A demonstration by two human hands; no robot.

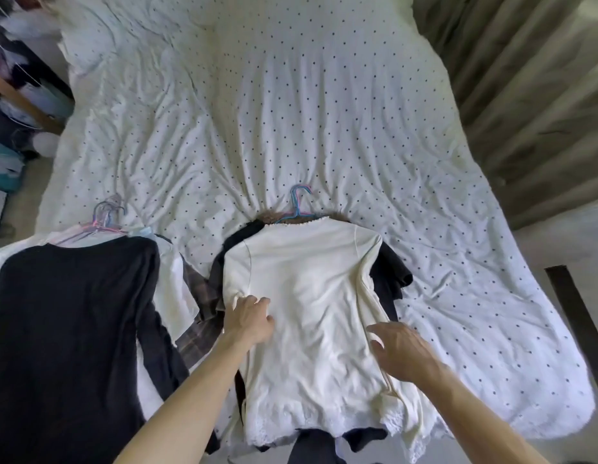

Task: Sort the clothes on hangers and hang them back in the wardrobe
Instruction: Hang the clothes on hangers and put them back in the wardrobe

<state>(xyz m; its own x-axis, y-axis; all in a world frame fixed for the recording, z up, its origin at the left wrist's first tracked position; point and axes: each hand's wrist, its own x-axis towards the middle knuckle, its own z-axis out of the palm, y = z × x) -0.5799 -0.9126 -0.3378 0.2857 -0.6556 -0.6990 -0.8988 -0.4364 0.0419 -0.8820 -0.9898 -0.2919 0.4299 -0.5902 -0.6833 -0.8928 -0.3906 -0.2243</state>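
A cream top with a lace hem point(311, 296) lies flat on the bed, topmost in a pile of dark clothes on blue and pink hangers point(299, 204). My left hand point(249, 318) rests on its left side with the fingers curled into the fabric. My right hand point(399, 349) lies on its right edge, fingers loosely bent. To the left, a black long-sleeved garment point(73, 313) tops a second pile, whose pink and lilac hangers point(106, 217) stick out at the far end.
The bed has a white sheet with small dark dots point(290, 112), bare beyond the piles. A plaid garment point(197, 316) shows between the piles. An open wardrobe with hanging clothes point(19, 95) is at the left; curtains point(525, 78) at the right.
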